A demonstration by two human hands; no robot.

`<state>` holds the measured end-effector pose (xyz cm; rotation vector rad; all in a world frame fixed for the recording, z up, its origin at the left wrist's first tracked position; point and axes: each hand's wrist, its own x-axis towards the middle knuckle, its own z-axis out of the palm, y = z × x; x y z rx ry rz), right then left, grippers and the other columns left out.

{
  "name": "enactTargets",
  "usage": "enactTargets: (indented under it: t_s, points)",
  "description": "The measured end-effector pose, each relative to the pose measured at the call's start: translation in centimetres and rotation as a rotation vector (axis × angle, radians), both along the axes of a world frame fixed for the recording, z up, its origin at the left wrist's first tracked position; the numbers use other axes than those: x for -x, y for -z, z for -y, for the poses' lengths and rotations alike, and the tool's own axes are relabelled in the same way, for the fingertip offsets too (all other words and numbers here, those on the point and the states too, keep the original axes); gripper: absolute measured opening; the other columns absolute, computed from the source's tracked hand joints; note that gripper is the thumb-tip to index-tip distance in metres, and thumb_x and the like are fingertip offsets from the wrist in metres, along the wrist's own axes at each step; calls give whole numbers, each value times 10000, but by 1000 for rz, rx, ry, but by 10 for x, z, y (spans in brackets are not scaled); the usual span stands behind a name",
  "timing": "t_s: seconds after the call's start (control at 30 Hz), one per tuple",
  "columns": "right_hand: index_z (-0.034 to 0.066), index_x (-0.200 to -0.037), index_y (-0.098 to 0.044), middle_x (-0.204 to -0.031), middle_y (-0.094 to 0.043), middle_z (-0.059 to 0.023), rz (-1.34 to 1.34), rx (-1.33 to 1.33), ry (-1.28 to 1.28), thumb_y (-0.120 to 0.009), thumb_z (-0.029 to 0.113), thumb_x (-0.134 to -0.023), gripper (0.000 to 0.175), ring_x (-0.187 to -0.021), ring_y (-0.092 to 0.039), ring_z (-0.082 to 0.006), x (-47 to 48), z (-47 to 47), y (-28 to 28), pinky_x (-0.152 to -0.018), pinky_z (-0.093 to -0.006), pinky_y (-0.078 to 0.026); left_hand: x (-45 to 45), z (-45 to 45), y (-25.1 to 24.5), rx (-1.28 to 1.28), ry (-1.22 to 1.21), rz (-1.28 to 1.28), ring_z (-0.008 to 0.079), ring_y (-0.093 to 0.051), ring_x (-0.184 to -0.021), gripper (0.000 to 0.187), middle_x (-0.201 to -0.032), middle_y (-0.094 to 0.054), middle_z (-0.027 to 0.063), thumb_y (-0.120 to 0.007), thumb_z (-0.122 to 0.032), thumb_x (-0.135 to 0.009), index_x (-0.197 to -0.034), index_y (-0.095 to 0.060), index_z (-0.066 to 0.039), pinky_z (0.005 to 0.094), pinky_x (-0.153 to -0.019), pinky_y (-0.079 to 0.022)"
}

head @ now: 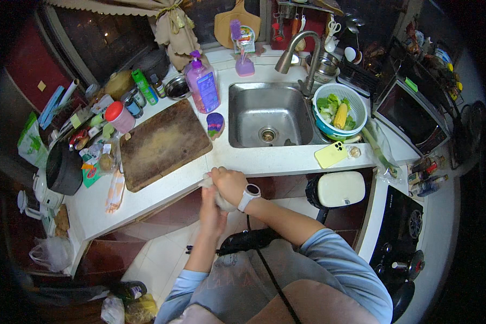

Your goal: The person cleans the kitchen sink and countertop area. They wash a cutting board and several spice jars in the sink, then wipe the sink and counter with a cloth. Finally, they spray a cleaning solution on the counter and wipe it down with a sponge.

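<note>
My left hand [211, 210] and my right hand [229, 184] are together at the counter's front edge, both closed around a pale cloth [223, 201], slightly blurred. The right wrist bears a white watch [249, 197]. Beyond them to the left lies a worn wooden cutting board [166, 146]. A purple and blue sponge [215, 124] rests by the board's right edge. The stainless steel sink [271, 115] holds no dishes. At its right, a colander in a teal basin [321, 101] holds leafy greens [328, 107] and an ear of corn [340, 116].
A yellow-green phone [331, 154] and a garlic bulb [354, 152] lie near the front edge, beside a bagged leek [374, 146]. A lidded bin [342, 189] hangs below. A purple soap bottle [204, 89] stands behind the board; a black pot [65, 168] and jars crowd the left.
</note>
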<state>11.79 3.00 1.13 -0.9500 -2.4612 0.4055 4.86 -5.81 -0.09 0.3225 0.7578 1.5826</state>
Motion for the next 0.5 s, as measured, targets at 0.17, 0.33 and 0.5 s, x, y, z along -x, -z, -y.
enactTargets:
  t_s: [0.17,0.33,0.5]
  points:
    - [14,-853,-490,-800,-583,-151,15,79,73,-479,192,-838,179,-678,-608,-331,-4,7,8,-576,-411,-499,-19,-16,27,27,-230,-285,227,-379,-1191,454,-1316,-363,113,-337,-308,-957,-1335,-264,-69,349,-1004,-291]
    - [1,-1140,-464,-1027,-508,-227,-259,473,-58,-574,208,-800,413,-976,-516,-364,-5,17,39,-827,-398,-435,34,-24,47,217,-69,243,230,-506,-1033,338,-1128,-537,80,-312,-269,-943,-1166,-473,-71,384,-931,-374]
    - [20,-1135,-485,-1099,-523,-206,-309,666,12,-579,113,-775,384,-1033,-496,-343,-6,-39,81,-916,-377,-380,78,10,47,428,-379,10,159,-453,-1060,351,-1222,-489,22,-398,-286,-894,-1177,-501,-105,360,-966,-306]
